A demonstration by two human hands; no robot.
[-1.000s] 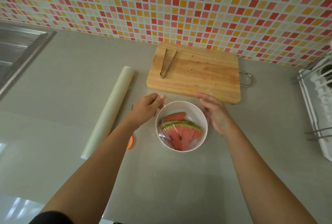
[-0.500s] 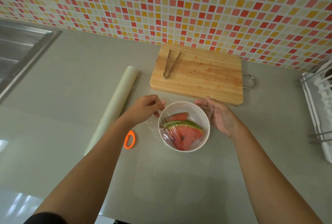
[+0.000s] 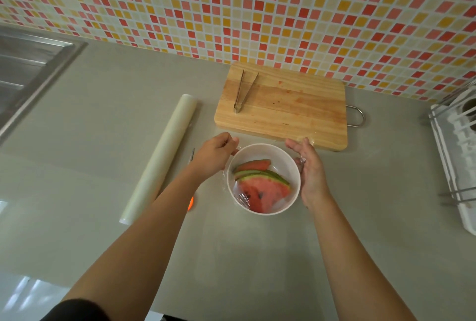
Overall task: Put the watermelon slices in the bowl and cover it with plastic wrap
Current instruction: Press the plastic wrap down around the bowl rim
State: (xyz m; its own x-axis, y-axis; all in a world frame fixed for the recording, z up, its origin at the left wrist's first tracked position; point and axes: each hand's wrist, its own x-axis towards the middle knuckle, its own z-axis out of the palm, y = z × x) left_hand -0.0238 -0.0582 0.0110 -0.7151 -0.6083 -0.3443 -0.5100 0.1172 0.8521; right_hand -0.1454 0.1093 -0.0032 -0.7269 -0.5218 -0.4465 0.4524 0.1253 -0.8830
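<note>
Sealing step, I judge: mid-frame, watermelon slices (image 3: 262,189) sit in the bowl (image 3: 282,157) under plastic wrap (image 3: 243,196); left hand (image 3: 215,154) pinches its edge with curled fingers, right hand (image 3: 310,169) (fingers straight) presses it against the bowl; next, tuck the edges down

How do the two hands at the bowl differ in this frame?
The left hand has curled fingers, apparently pinching plastic wrap at the far-left rim of the bowl. The right hand has straighter fingers, with its palm along the bowl's right side. Both are at the wrapped bowl.
</note>
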